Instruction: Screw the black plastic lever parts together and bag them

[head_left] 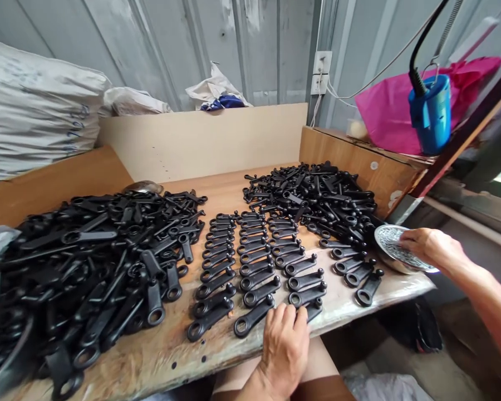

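Observation:
Rows of black plastic lever parts lie lined up in the middle of a wooden tray table. My left hand rests at the near edge, fingers curled over the nearest part of the third row. My right hand reaches into a metal bowl at the table's right edge; its fingertips are hidden inside. A big loose heap of the same black parts covers the left side, and another heap lies at the back right.
Wooden walls border the table on three sides. A blue canister on a cable hangs at the right before a pink bag. White sacks sit behind on the left. A second metal bowl peeks out behind the left heap.

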A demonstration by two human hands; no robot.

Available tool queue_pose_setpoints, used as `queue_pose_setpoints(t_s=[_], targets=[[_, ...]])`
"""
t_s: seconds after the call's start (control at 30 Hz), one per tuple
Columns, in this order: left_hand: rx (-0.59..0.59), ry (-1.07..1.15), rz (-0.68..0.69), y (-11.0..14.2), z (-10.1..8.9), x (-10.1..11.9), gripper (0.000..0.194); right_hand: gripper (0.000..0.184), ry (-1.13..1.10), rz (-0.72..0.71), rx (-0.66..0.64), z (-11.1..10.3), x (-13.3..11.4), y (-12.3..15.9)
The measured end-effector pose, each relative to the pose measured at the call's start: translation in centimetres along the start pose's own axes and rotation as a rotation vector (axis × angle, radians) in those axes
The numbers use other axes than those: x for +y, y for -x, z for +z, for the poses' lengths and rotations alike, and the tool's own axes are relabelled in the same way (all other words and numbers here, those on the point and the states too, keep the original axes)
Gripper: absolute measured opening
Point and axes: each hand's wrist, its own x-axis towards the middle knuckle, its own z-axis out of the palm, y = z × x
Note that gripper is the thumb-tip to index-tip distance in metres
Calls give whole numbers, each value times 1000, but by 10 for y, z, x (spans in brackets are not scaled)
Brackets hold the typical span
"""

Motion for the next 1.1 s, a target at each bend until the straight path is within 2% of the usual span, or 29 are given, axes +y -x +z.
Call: queue_pose_setpoints(t_s=[0.13,0.23,0.33,0.4,0.47,0.5,0.63,0.83,1.1], targets=[[63,105,62,1,1,-8,24,27,-60,73,-59,-13,-13,10],[100,143,77,2,1,-9,23,33,-146,25,-51,-21,-37,33],[128,154,75,2,0,-9,22,28,-299,-187,-167,-18,-72,68],[148,140,69,2,0,-7,24,30,-461,-464,-305,-12,-95,88],[158,123,74,1,-1,-7,27,30,-458,-614,-409,-7,-113,102],[159,118,80,0,-1,-6,29,30,-402,-645,-444,-6,-120,106],[160,117,92,-3,-2,-5,31,28,-176,-663,-512,-10,-137,109],[150,114,80,-2,-1,-5,32,25,2,-655,-541,-20,-154,107],[165,119,80,-2,3,-4,34,22,75,-658,-584,-29,-166,104]])
